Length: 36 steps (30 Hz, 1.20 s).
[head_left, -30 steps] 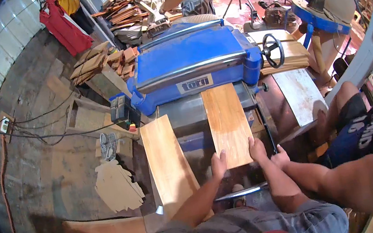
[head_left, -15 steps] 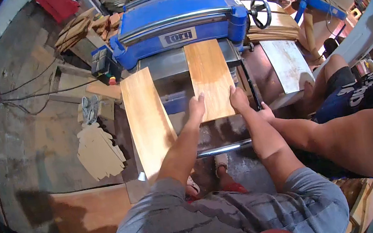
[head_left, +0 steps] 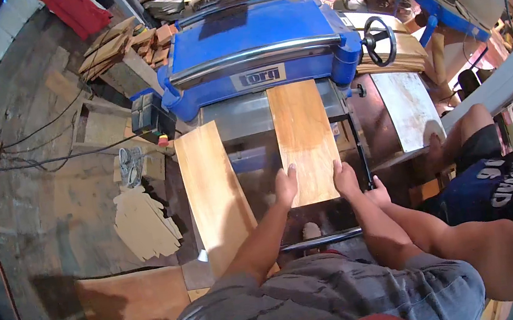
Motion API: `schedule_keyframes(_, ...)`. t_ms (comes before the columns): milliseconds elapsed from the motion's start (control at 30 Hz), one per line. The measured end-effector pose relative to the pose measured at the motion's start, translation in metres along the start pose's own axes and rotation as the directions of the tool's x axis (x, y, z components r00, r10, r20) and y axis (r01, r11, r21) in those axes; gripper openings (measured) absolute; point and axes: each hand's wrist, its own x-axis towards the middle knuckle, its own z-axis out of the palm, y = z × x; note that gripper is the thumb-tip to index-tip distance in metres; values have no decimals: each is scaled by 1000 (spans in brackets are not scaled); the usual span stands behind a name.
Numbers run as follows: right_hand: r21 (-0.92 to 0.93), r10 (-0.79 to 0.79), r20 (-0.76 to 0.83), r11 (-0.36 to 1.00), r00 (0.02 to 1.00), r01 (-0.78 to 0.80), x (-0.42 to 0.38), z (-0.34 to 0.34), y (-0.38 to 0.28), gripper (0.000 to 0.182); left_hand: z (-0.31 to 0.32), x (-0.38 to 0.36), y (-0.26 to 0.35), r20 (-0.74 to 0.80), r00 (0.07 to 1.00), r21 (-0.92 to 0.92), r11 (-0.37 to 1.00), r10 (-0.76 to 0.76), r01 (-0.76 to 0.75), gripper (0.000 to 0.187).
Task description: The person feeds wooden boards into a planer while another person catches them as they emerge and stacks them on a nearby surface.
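A wooden board (head_left: 304, 144) lies lengthwise in front of a blue thickness planer (head_left: 253, 34), its far end at the machine's lower opening. My left hand (head_left: 286, 186) grips the board's left edge near its close end, thumb on top. On the opposite edge, my right hand (head_left: 345, 177) holds it the same way. The undersides of my fingers are hidden. To the left, a second pale board (head_left: 210, 179) rests alongside, partly covered by my left forearm. Close to my right wrist, another person's hand (head_left: 377, 193) is at the black side rail (head_left: 361, 152).
A handwheel (head_left: 378, 40) sticks out at the planer's right. Beyond it are stacked boards (head_left: 395, 57) and a whitish panel (head_left: 408, 107). A co-worker (head_left: 487, 188) sits close on my right. Cables (head_left: 56, 162) and cut cardboard (head_left: 144, 223) lie left. A metal bar (head_left: 322, 240) crosses before me.
The whole view has shifted, so the planer and boards appear lower. Both hands keep their hold on the board, whose far end stays at the planer's opening. Another person now shows behind the machine.
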Motion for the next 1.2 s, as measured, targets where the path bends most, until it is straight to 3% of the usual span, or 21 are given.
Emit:
schedule_keyframes(133, -2, 52, 53, 999, 997, -52, -6, -12, -12, 53, -1, -1, -1, 41, 999, -19, 1000, -12, 13, 59)
schedule_keyframes(233, -34, 13, 7, 999, 1000, -13, 4, 4, 4, 51, 4, 3, -4, 19, 1000, 38, 999, -1, 0, 59)
schedule_keyframes(300, -17, -50, -28, 999, 998, 50, 3, 6, 8, 51, 11, 5, -18, -32, 996, -54, 995, 80, -81, 58)
schedule_keyframes(400, -26, -100, -52, 995, 994, 99, 1, 4, 5, 54, -10, -10, 18, -16, 998, -28, 998, 59, -59, 56)
schedule_keyframes(633, -20, -41, -29, 999, 999, 41, 5, 7, 11, 54, 1, 0, 0, -29, 998, 55, 997, 51, -49, 57)
schedule_keyframes(767, -18, -74, 8, 997, 997, 74, 6, 2, 13, 54, 3, -2, 2, -29, 1000, -18, 1000, -2, 2, 58)
schedule_keyframes(867, 3, -79, -12, 997, 997, 80, 2, 8, 3, 56, -5, 2, 0, -41, 998, -4, 999, 47, -47, 58)
schedule_keyframes(933, -14, -14, -29, 1000, 999, 13, -4, 3, -6, 55, -16, -6, 13, 41, 999, -16, 1000, 19, -19, 59)
schedule_keyframes(1000, 3, -123, -45, 992, 991, 123, 7, 11, 19, 54, 7, 3, -9, -37, 999, -17, 999, 30, -31, 60)
schedule_keyframes(1067, -20, -110, -38, 994, 993, 110, 6, 8, 17, 52, 13, 7, -3, 1, 1000, 3, 1000, -16, 16, 61)
schedule_keyframes(1133, 9, -38, 21, 999, 999, 38, 3, 5, 11, 54, 8, 4, -9, -67, 996, -8, 998, 55, -56, 60)
schedule_keyframes(1200, 19, -23, 17, 1000, 1000, 22, 4, 9, 11, 54, 0, 7, -8, -9, 999, 43, 998, 49, -49, 57)
